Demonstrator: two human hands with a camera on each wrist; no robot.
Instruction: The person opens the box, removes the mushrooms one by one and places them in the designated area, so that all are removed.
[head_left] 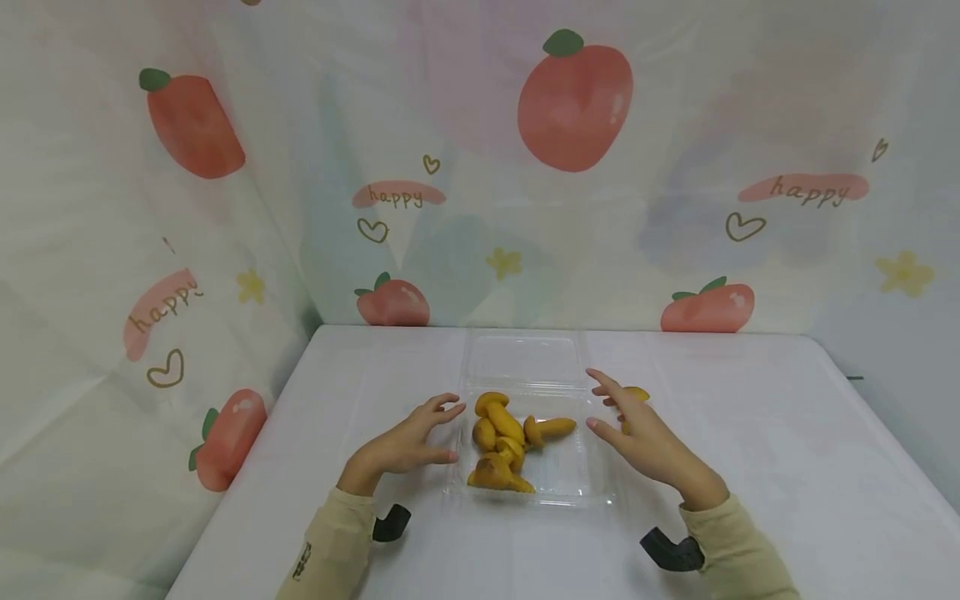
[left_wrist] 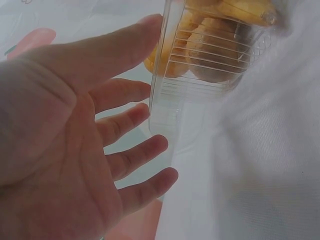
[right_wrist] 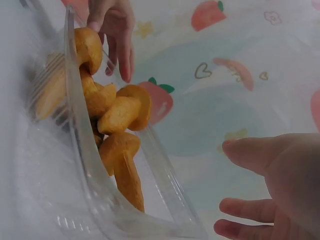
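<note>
Several yellow-brown mushrooms (head_left: 501, 417) lie in the left and middle part of a clear plastic box (head_left: 566, 475). Its hinged lid (head_left: 525, 360) is folded back, flat on the far side. My left hand (head_left: 405, 443) is at the box's left rim, thumb and fingers spread; whether they touch the plastic is unclear in the left wrist view. On the other side, my right hand (head_left: 647, 437) hovers beside the right rim, fingers extended and holding nothing. Partly hidden behind it is another yellow piece (head_left: 637, 392), outside the box.
A white cloth covers the table (head_left: 750, 433). Fruit-printed curtains (head_left: 465, 125) stand along its back and left sides. Black curved pieces (head_left: 392, 523) stick out at both sleeve cuffs.
</note>
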